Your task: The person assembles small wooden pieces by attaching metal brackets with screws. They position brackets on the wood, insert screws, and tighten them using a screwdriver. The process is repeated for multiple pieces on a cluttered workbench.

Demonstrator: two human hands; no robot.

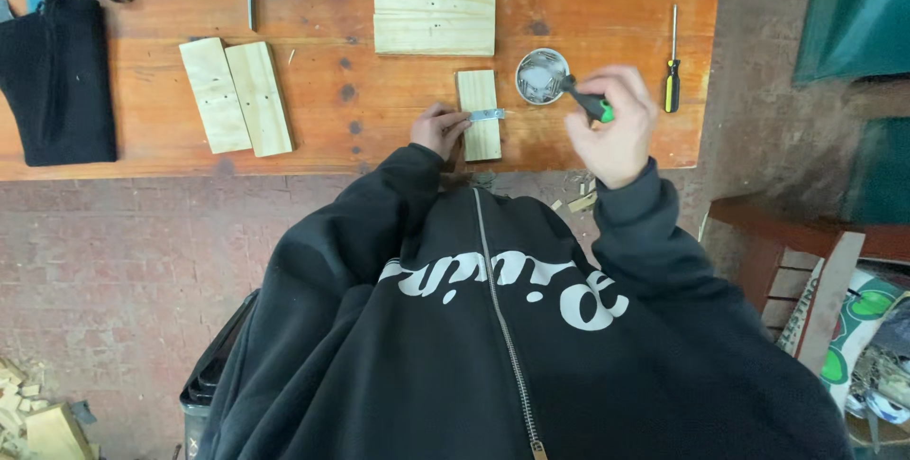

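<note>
While a small metal strap (487, 115) is pinned flat across a short wooden block (479, 114) by the fingers (453, 123) of the left hand (438, 128), a green-and-black handled screwdriver (588, 102) is gripped in the clenched right hand (614, 128), raised just off the orange worktop (569, 5). The tool's dark end is pointed toward a round tin of screws (542, 75), which sits just beyond the right fingers and beside the block. No screw can be made out in the strap, so the fastening is judged to be barely begun: the strap is placed, but driving is not yet done. A wider board with a metal plate (434, 0) lies beyond the left fingers and appears already joined. Two loose wooden pieces (237, 95) and a bent metal bracket (261, 0) lie well off to the left of the left fingers, seemingly untouched. A second, yellow-handled screwdriver (672, 76) rests just right of the right hand.
</note>
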